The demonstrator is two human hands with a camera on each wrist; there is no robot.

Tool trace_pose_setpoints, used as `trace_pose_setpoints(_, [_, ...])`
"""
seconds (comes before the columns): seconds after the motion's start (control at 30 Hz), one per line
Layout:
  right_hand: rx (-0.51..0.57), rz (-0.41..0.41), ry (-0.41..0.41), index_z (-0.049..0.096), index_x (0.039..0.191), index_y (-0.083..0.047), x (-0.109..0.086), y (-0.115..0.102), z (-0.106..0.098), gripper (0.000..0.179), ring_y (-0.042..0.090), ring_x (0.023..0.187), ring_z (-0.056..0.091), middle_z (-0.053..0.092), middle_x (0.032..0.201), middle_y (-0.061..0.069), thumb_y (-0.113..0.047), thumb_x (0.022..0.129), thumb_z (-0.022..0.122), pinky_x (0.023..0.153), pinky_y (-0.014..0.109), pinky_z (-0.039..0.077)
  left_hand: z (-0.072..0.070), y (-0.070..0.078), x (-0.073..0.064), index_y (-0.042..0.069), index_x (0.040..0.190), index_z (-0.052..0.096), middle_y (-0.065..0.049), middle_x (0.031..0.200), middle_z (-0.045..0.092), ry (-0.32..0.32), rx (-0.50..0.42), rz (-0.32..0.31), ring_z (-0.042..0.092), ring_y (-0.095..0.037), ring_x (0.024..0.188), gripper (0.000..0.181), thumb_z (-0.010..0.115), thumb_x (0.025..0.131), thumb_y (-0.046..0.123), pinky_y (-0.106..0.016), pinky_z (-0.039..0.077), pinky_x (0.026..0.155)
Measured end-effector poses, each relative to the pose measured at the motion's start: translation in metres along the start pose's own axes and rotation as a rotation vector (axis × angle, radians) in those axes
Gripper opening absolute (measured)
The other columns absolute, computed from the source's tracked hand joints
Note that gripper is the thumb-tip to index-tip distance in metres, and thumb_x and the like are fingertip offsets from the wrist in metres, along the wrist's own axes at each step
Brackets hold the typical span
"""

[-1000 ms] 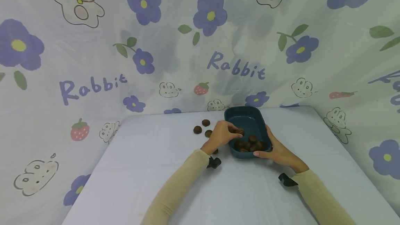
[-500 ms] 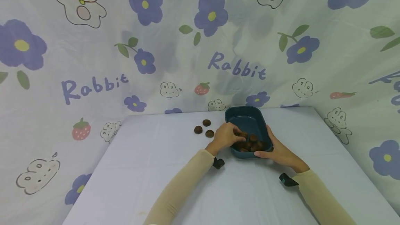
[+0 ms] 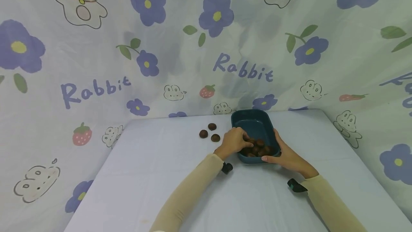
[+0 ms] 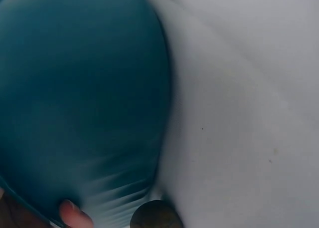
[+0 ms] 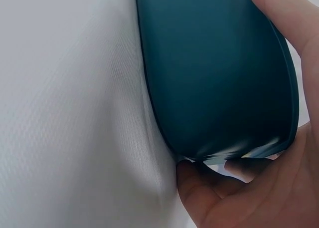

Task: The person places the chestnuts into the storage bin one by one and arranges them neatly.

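Observation:
A deep teal rectangular dish [image 3: 257,160] stands on the white table, a pile of brown chestnuts [image 3: 265,150] at its near end. My right hand [image 3: 291,157] grips the dish at its near right corner, thumb at the near wall and fingers along the right side; the right wrist view shows the dish wall [image 5: 214,73] within this hand. Reaching over the left rim, my left hand [image 3: 233,141] pinches a chestnut [image 3: 251,141] low over the pile. Its fingertips are partly hidden. Left of the dish lie three loose chestnuts [image 3: 215,138].
A white cloth covers the table [image 3: 161,174]. Behind it hangs a fabric backdrop [image 3: 180,63] printed with rabbits and purple flowers. Black wrist cameras [image 3: 227,168] sit under both wrists. The left wrist view has one dark rounded chestnut [image 4: 157,216] beside the dish.
My left hand has lowered the chestnut into the dish, down and slightly right to the pile. A chestnut by the left wrist is no longer visible. My right hand keeps its hold.

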State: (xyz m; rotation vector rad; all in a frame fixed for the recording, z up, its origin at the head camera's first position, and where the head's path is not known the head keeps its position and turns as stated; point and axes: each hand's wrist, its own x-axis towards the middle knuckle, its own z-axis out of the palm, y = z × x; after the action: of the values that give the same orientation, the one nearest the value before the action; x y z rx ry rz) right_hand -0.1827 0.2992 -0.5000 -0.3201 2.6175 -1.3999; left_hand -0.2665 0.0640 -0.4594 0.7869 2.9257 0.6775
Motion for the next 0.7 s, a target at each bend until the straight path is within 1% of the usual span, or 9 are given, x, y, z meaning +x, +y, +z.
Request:
trace_pose_setpoints(0.17, [-0.003,0.007,0.001,-0.024,0.162,-0.033,-0.0002,-0.0005,-0.0002,0.125,0.051,0.159,-0.001,-0.016,0.175,0.010,-0.043,0.090,0.078,0.114,0.083,0.012,-0.0015,0.0036,0.0018,0.024,0.094,0.084,0.009,0.096,0.081,-0.047,0.055,-0.009,0.074,-0.012,0.087,0.024,0.087,0.081,0.043,-0.034,0.059,0.074])
trace_pose_setpoints(0.33, [0.003,0.009,0.001,-0.023,0.162,-0.030,-0.0006,-0.0036,-0.0004,0.126,0.052,0.159,-0.001,-0.015,0.175,0.011,-0.043,0.090,0.079,0.114,0.083,0.012,-0.0026,0.0057,0.0027,0.025,0.095,0.084,0.009,0.098,0.081,-0.075,0.076,-0.017,0.073,-0.012,0.088,0.023,0.087,0.082,0.044,-0.034,0.058,0.073])
trace_pose_setpoints(0.57, [0.005,0.001,0.000,-0.022,0.163,-0.026,-0.0019,-0.0072,-0.0004,0.126,0.052,0.159,0.000,-0.014,0.175,0.012,-0.041,0.089,0.079,0.114,0.083,0.013,-0.0056,0.0053,0.0024,0.028,0.096,0.084,0.010,0.104,0.080,-0.135,0.076,0.034,0.073,-0.011,0.089,0.020,0.083,0.085,0.045,-0.031,0.057,0.071])
trace_pose_setpoints(0.63, [0.002,-0.005,0.000,-0.022,0.163,-0.026,-0.0025,-0.0078,-0.0005,0.126,0.053,0.159,0.000,-0.014,0.175,0.013,-0.041,0.089,0.079,0.113,0.083,0.013,-0.0065,0.0049,0.0016,0.026,0.101,0.084,0.008,0.107,0.080,-0.147,0.067,0.047,0.074,-0.011,0.093,0.023,0.081,0.088,0.045,-0.031,0.059,0.074])
trace_pose_setpoints(0.7, [0.000,-0.007,-0.001,-0.022,0.163,-0.026,-0.0031,-0.0086,-0.0005,0.126,0.054,0.158,0.001,-0.014,0.175,0.013,-0.040,0.089,0.080,0.113,0.083,0.014,-0.0076,0.0042,0.0002,0.023,0.109,0.082,0.006,0.114,0.079,-0.150,0.061,0.058,0.074,-0.014,0.103,0.030,0.078,0.090,0.046,-0.033,0.060,0.081])
